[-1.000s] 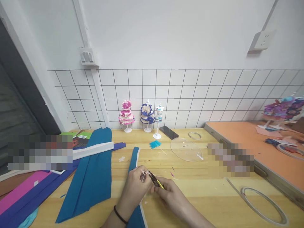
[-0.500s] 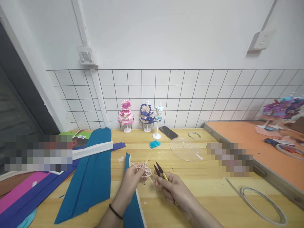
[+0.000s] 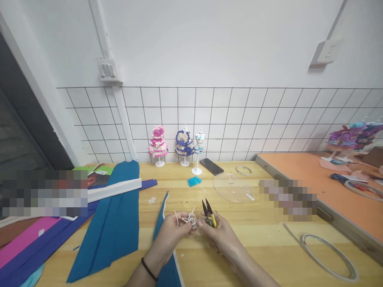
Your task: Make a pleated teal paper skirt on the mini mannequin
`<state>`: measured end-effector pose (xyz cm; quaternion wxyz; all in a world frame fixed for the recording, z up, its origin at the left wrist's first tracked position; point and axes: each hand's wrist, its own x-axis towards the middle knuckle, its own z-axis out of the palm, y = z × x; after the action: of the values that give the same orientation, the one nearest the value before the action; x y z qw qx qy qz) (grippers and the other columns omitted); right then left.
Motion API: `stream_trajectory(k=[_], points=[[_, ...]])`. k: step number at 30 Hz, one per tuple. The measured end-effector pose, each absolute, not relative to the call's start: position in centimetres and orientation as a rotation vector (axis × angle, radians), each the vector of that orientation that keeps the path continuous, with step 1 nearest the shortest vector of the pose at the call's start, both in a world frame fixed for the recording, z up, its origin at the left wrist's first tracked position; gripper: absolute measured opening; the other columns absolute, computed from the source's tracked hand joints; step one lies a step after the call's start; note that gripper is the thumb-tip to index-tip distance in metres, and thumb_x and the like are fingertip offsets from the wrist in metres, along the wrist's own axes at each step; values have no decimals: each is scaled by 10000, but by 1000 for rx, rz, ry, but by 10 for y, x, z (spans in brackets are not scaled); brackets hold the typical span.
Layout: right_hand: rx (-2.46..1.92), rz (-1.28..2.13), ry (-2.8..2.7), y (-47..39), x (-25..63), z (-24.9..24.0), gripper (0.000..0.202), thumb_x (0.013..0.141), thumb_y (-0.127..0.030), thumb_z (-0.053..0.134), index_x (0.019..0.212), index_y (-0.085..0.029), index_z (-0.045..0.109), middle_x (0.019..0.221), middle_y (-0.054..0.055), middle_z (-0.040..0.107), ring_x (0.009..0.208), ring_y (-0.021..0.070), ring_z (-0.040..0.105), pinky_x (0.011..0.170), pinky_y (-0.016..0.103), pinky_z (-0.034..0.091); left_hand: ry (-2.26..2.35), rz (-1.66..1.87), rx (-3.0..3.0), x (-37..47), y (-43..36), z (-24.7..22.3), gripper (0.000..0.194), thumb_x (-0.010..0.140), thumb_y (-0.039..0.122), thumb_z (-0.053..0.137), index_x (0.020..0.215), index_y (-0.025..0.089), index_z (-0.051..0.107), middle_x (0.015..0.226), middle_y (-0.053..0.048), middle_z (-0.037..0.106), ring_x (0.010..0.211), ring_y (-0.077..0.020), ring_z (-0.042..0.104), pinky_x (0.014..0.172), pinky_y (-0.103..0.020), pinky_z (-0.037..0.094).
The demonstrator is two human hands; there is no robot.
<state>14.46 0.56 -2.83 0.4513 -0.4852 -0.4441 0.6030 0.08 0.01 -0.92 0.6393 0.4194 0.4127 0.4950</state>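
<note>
My left hand (image 3: 176, 227) is closed on a small tangle of thin white strips (image 3: 189, 219), held above the table near its front middle. In my right hand (image 3: 220, 233) is a pair of thread snips (image 3: 210, 213) with dark blades and yellow on the handle. The blades point up and away, slightly apart. My right thumb and fingertips are close beside the tangle; whether they pinch a strip I cannot tell. Under my left wrist lies a narrow teal piece with a white edge (image 3: 168, 255).
Teal sheets (image 3: 110, 231) and coloured strips cover the left side. Behind my hands are a pleated blue piece (image 3: 194, 181), a clear disc (image 3: 233, 188), a phone (image 3: 211, 166) and small decorated stands (image 3: 184, 149). Tape rolls (image 3: 329, 257) lie right, by an orange board (image 3: 323, 179).
My left hand has moved right with the white tangle, and the two hands are closer together. The snips have shifted slightly right and up, blades pointing more upright.
</note>
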Motion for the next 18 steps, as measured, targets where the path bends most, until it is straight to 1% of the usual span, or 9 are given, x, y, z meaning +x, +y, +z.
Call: stream_trajectory(k=[1, 3, 5, 6, 8, 11, 15, 17, 18], points=[[-1199, 1465, -1107, 6, 145, -29, 545, 536, -461, 743, 912, -177, 471, 554, -61, 586, 286, 33, 335, 301, 171, 219, 958, 1121, 981, 2, 0, -9, 146, 598, 202, 726, 694, 109, 668, 612, -45, 676, 561, -111, 571, 583, -228, 441], [-1153, 1409, -1145, 7, 145, -31, 540, 513, -397, 769, 907, -181, 469, 674, -18, 645, 391, 91, 511, 383, 198, 358, 986, 1100, 1019, 6, -1, -11, 125, 583, 185, 720, 659, 119, 645, 558, -19, 655, 514, -99, 553, 541, -218, 425], [-1087, 1370, -1173, 7, 145, -33, 503, 539, -375, 755, 904, -185, 465, 630, -27, 636, 504, 158, 603, 506, 249, 448, 1005, 1074, 1049, 8, -1, -15, 128, 568, 168, 711, 641, 134, 610, 536, 1, 637, 492, -96, 549, 520, -218, 420], [-1067, 1364, -1178, 8, 145, -35, 485, 557, -374, 742, 904, -187, 459, 597, -37, 622, 519, 176, 615, 540, 274, 465, 1014, 1065, 1063, 10, -1, -17, 132, 569, 161, 700, 638, 143, 590, 531, 9, 629, 491, -97, 553, 516, -218, 422], [-1067, 1356, -1185, 7, 145, -36, 460, 584, -366, 720, 909, -186, 449, 568, -43, 610, 502, 184, 613, 552, 299, 470, 1045, 1055, 1094, 12, -1, -21, 133, 585, 145, 667, 649, 159, 551, 527, 25, 611, 488, -101, 565, 502, -217, 427], [-1104, 1315, -1200, 6, 147, -33, 439, 587, -332, 717, 910, -175, 462, 578, -28, 625, 546, 187, 619, 590, 300, 463, 1140, 1058, 1129, 12, 2, -24, 161, 596, 132, 630, 667, 178, 493, 502, 65, 552, 418, -99, 559, 414, -200, 400], [-1128, 1277, -1188, 5, 147, -25, 429, 567, -349, 723, 891, -169, 507, 567, -32, 620, 572, 179, 612, 592, 278, 455, 1233, 1077, 1146, 8, 4, -24, 286, 578, 141, 636, 735, 224, 411, 497, 132, 436, 324, -95, 520, 312, -178, 337], [-1162, 1243, -1146, 6, 148, -22, 449, 535, -382, 735, 877, -171, 535, 548, -37, 607, 560, 179, 605, 572, 273, 455, 1226, 1080, 1172, 7, 3, -22, 270, 599, 155, 630, 729, 228, 405, 501, 128, 438, 331, -92, 517, 325, -180, 349], [-1183, 1223, -1122, 8, 148, -21, 461, 518, -399, 740, 869, -170, 548, 545, -35, 603, 555, 180, 602, 564, 273, 455, 1208, 1079, 1193, 7, 2, -22, 239, 609, 154, 626, 712, 221, 421, 515, 112, 463, 371, -94, 537, 358, -186, 377]])
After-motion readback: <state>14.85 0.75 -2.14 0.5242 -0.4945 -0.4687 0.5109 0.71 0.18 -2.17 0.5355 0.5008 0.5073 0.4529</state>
